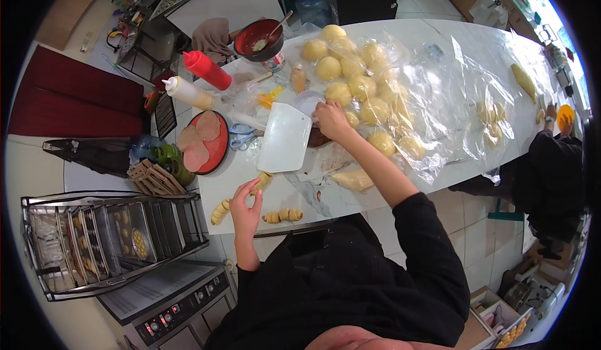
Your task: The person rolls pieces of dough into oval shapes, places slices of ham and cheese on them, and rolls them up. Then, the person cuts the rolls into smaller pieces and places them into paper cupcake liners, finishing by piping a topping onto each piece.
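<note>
White counter (307,190) w/ clear plastic sheet (432,118) over dough balls (374,109). White tray (285,140) mid-counter; red plate (218,151) w/ meat slices (196,157) to its L. R hand (332,119), fingers curled, at tray's R edge nr dough balls; can't tell if it grips anything. L hand (244,203) grips a dough roll (261,183) btwn thumb & fingers, by tray's near edge; 2 other rolls (283,215) nr counter edge.

On the table (463,34) — tray (282,143) between plate (219,149) and dough balls (375,109)
Scissors (249,136) lie between plate and tray; two squeeze bottles (208,70) are behind the plate, a bowl (247,37) beyond them — rolled dough pieces (283,216) lie before the tray.
</note>
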Tool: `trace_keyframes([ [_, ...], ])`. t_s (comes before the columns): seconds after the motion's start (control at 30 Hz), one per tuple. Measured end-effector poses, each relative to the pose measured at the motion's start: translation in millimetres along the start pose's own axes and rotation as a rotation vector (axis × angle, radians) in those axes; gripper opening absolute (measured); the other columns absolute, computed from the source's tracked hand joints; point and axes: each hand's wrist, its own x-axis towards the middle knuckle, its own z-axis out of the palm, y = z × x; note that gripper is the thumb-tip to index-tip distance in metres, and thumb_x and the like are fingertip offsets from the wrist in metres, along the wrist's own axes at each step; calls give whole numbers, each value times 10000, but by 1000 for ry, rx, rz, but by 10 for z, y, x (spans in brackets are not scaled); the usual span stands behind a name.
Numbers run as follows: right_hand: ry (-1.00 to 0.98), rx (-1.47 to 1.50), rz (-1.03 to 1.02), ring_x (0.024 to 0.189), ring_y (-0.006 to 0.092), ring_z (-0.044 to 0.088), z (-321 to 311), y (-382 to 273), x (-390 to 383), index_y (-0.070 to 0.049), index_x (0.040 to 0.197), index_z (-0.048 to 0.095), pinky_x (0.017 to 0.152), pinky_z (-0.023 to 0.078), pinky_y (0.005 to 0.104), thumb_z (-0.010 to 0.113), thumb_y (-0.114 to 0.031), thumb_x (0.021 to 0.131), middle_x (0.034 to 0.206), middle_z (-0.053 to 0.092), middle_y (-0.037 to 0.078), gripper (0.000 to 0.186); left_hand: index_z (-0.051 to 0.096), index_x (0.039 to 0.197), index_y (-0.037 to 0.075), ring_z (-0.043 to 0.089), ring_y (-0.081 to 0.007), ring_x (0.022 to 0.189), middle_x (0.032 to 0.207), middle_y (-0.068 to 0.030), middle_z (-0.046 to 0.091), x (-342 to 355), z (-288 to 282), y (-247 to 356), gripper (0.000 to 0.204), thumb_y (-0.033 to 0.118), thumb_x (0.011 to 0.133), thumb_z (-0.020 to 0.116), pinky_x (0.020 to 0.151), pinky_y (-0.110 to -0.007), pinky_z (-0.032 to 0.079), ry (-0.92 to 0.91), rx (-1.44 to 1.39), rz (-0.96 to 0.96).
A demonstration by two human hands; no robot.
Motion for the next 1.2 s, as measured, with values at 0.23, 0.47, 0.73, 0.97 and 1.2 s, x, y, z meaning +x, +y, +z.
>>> trace_keyframes([
  [0.23, 98, 85, -36, 815, 287, 563, -728, -42, 93, -77, 738, 677, 719, 431, 387, 638, -73, 642, 747, 632, 84, 103, 570, 1145, 64, 585, -192, 960, 1054, -108, 606, -193, -209, -282, 321, 96, 827, 595, 861, -295, 439, 12, -289, -178],
  [0.47, -7, 808, 92, 624, 73, 540, -906, -1471, -616, 20, 812, 648, 581, 451, 245, 734, -114, 705, 685, 614, 50, 191, 132, 1420, 106, 455, -233, 1152, 1321, -125, 402, -147, -92, -81, 670, 239, 896, 529, 922, -316, 406, -160, -1218, -161],
  [0.73, -703, 1418, 116, 755, 78, 589, -287, -1976, -803, 38, 992, 596, 713, 491, 216, 720, -48, 730, 860, 634, 40, 302, 224, 1408, 97, 418, -162, 1167, 1297, -78, 410, -107, -290, -342, 677, 215, 858, 600, 974, -281, 337, -477, -1204, -123],
  [0.97, -817, 1498, 157, 790, 102, 615, -161, -2031, -769, 47, 998, 591, 728, 494, 221, 705, -15, 732, 841, 642, 63, 296, 223, 1408, 95, 399, -165, 1189, 1315, -76, 392, -150, -443, -526, 798, 133, 768, 697, 993, -287, 317, -599, -1230, -92],
  [1.2, -444, 1157, 127, 715, 71, 570, -88, -2131, -808, 41, 907, 617, 648, 475, 228, 637, -42, 796, 787, 640, 46, 139, 206, 1414, 130, 420, -187, 1170, 1321, -74, 370, -68, -543, -676, 800, 64, 764, 668, 976, -330, 360, -687, -1317, -81],
])
